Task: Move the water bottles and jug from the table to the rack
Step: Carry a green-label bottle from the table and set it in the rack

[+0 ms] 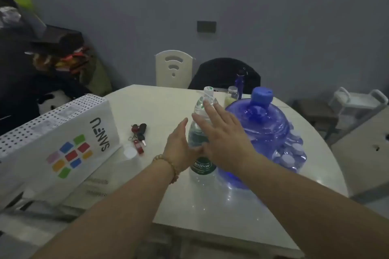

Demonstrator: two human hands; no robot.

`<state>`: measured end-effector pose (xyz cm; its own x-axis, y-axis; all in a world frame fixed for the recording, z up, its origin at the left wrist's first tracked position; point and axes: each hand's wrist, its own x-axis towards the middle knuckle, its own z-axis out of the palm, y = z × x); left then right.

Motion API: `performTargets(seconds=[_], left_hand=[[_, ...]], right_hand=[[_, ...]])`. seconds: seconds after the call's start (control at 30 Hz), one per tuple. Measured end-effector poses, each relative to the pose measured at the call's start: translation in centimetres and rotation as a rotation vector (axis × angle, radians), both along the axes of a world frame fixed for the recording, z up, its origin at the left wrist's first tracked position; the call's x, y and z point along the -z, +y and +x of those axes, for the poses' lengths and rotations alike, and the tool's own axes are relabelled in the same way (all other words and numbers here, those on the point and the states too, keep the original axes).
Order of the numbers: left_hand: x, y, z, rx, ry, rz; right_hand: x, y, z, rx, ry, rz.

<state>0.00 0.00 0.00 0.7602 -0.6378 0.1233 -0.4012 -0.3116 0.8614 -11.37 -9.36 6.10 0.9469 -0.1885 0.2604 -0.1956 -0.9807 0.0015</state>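
A tall clear water bottle (pixel 202 132) with a white cap and a green label stands upright on the white table (pixel 168 103). To its right sits a big blue jug (pixel 271 132) with a blue cap and several small caps inside. My left hand (pixel 179 147) is at the bottle's left side, fingers extended, palm facing it. My right hand (pixel 223 132) hovers flat over the bottle's front and right side, fingers spread. Neither hand is closed around the bottle. A dark blue bottle (pixel 240 80) and a small jar (pixel 232 93) stand at the table's far edge.
A white box (pixel 56 145) with coloured squares lies on the table's left part, with a bunch of keys (pixel 139 134) beside it. Two chairs (pixel 173 69) stand behind the table. A white rack (pixel 357 101) is at the right, near the wall.
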Motion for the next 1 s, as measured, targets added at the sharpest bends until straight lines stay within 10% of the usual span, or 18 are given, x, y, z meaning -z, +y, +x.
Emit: performTargets(seconds=[0.43,1.0], left_hand=[[2.7,-4.5,1.4,0.231,-0.145,-0.338],[10.9,-4.6,-12.1,0.583,-0.78,0.072]], right_hand=[[2.4,-1.7,1.2,0.028,-0.011,-0.098],[12.0,-0.7,-17.2,0.267,0.343,0.046]])
